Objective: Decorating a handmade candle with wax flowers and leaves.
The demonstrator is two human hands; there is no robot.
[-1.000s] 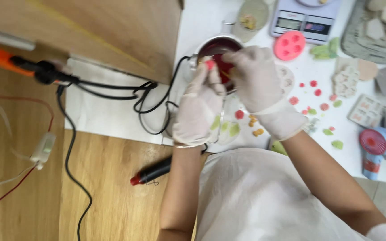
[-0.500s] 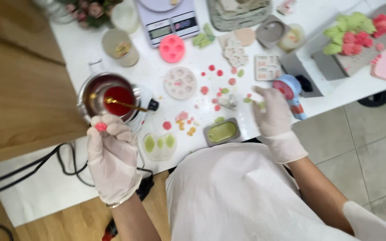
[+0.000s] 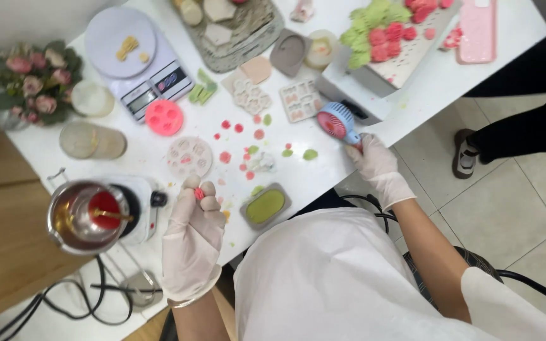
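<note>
At centre-left of the frame my left hand pinches a small red piece between its gloved fingertips, held upright just above the white table. My right hand, at centre-right near the table's edge, is wrapped around the handle of the small blue fan, whose round pink-faced head points up and left toward the middle of the table. The fan's long axis runs from the lower right, at my palm, to the upper left. The red piece lies well to the left of the fan, with scattered red and green bits on the table between them, so the right hand is the one that has the fan and the left the one that has the piece.

Left of my left hand stands the steel pot of red liquid on its small heater, a thin stick lying across it. Just right of that hand is a grey tray of green wax. Above it sit a round pale mould, a pink mould and the scale. Nothing tall stands between the two hands; I judge only the loose bits lie in the path. Another person's leg and shoe show at the right edge.
</note>
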